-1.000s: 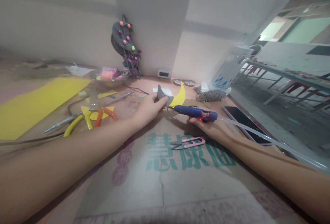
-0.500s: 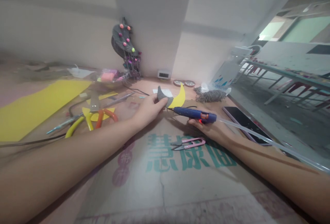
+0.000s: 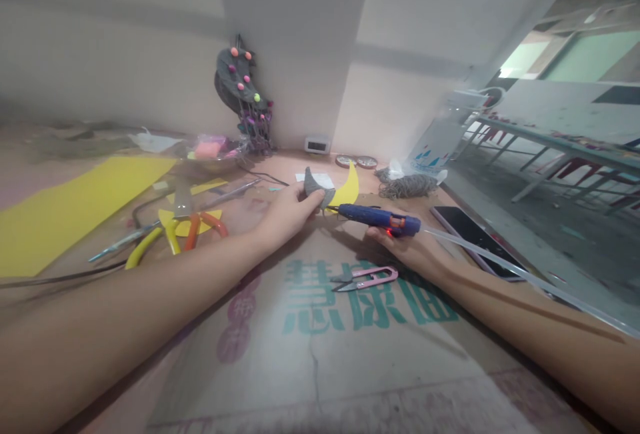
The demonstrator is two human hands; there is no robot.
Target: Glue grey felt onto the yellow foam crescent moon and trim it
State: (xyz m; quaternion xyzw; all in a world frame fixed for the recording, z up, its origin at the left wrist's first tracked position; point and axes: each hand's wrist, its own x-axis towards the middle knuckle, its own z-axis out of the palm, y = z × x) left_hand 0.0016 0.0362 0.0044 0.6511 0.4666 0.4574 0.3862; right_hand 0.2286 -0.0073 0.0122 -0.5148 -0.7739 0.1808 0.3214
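Between the thumb and fingers of my left hand (image 3: 295, 211) is a crescent-shaped cutout, its near part wrapped in grey yarn (image 3: 318, 187) and its other part bare yellow (image 3: 349, 189). My right hand (image 3: 405, 244) is closed around a blue hot glue gun (image 3: 377, 217) with a red light lit. The nozzle points left and sits right by the lower edge of the crescent; whether it touches I cannot tell. A long clear glue stick (image 3: 480, 254) runs out of the gun's back. Pink thread snips (image 3: 367, 279) lie on the board below the gun.
To the left lie yellow sheets (image 3: 80, 201), scissors with yellow and orange handles (image 3: 193, 231) and a pen (image 3: 120, 246). A phone (image 3: 475, 241) and grey yarn (image 3: 410, 185) are at right. A grey crescent ornament with pompoms (image 3: 240, 84) stands against the wall, near a small digital display (image 3: 317, 146).
The glue gun has tipped slightly, its nozzle shifting a little up and right along the crescent's edge. Both hands keep their grips.
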